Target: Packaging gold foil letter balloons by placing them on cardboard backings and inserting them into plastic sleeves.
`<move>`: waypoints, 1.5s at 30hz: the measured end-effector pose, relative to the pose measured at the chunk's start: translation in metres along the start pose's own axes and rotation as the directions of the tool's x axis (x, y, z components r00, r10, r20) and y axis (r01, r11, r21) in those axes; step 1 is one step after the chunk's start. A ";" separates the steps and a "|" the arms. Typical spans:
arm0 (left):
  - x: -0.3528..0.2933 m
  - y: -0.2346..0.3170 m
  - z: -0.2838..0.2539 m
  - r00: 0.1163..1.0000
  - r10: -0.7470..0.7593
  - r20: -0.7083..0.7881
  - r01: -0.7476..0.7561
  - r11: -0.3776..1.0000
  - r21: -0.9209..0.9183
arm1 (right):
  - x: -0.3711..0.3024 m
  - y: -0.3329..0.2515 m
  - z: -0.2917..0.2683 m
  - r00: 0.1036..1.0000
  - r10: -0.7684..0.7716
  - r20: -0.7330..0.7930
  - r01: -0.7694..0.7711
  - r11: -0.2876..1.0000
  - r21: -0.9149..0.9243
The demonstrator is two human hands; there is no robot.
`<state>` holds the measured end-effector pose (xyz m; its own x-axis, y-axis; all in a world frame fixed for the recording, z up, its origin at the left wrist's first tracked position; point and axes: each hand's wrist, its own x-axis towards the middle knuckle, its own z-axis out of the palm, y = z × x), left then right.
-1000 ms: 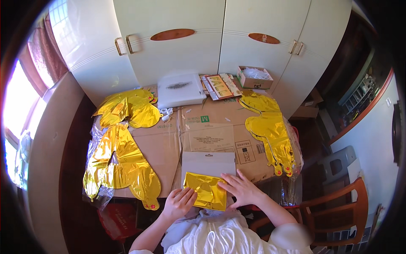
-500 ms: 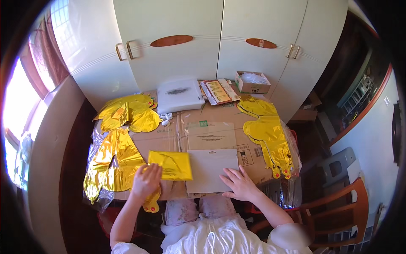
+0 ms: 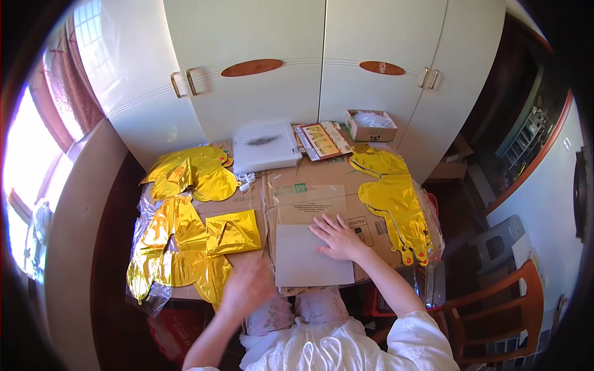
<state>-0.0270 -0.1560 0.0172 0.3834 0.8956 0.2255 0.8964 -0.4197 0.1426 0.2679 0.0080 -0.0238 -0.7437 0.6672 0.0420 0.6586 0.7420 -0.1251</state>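
Note:
A folded square of gold foil balloon (image 3: pixel 234 233) lies flat on the cardboard, left of a pale grey-white card (image 3: pixel 309 256). My right hand (image 3: pixel 337 238) is open, its fingers spread across the top edge of the card and hiding part of it. Over the table's near edge, just below the folded foil, is my left hand (image 3: pixel 249 288), smeared by motion; its fingers do not show clearly. A clear plastic bag with small print (image 3: pixel 311 205) reaches out beyond the card. Flat gold foil balloons (image 3: pixel 167 241) spread out to the left of my left hand.
More gold foil balloons lie at the far left (image 3: pixel 192 173) and along the right side (image 3: pixel 393 201). At the back, before the cabinet (image 3: pixel 247 37), are a white plastic package (image 3: pixel 266 148), printed packets (image 3: pixel 323 141) and a small open box (image 3: pixel 371 127). A wooden chair (image 3: pixel 495 309) stands at the right.
My left hand has let go of the folded foil, which now sits farther left, and has drawn back toward me. My right hand has slid up to the card's top edge.

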 end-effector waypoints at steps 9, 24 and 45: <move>0.004 0.087 0.055 0.990 0.141 0.025 -0.140 0.990 -0.023 | -0.033 -0.040 0.000 1.000 0.015 -0.017 -0.016 0.998 -0.059; 0.039 0.073 0.042 0.934 0.204 -0.292 -0.246 0.962 -0.116 | -0.075 -0.013 -0.007 0.786 0.439 -0.435 0.089 0.617 0.782; 0.073 0.115 0.012 0.912 0.188 -0.364 -0.202 0.979 -0.001 | -0.063 -0.135 0.045 0.798 0.570 -0.196 0.570 -0.610 0.550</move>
<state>0.1066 -0.1371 0.0385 0.4370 0.6844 0.5836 0.8002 -0.5921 0.0953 0.2205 -0.1368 -0.0540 -0.1962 0.9680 0.1563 -0.8890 -0.1083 -0.4449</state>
